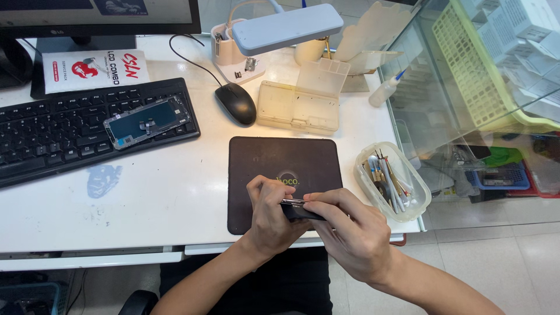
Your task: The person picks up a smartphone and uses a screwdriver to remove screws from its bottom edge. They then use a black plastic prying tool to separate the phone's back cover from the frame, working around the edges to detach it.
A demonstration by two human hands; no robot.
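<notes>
Head view looks down on a white desk (175,198) with a dark brown work mat (262,163) near its front edge. Both hands meet over the mat's front edge: the left hand (271,213) has its fingers curled closed around a dark phone (300,211) held edge-on, and the right hand (353,233) grips the same phone from the other side, fingers folded over its top edge. Just right of the mat stands a clear plastic tub of tools (392,181). Behind the mat lie a black mouse (235,103) and an open beige parts box (303,99), with a pale blue desk lamp (280,29) above them. A black keyboard (58,134) on the left carries a bare phone screen panel (146,121). Glass shelving (466,87) with a yellow-green basket (472,64) stands to the right, above a tiled floor (496,256)
</notes>
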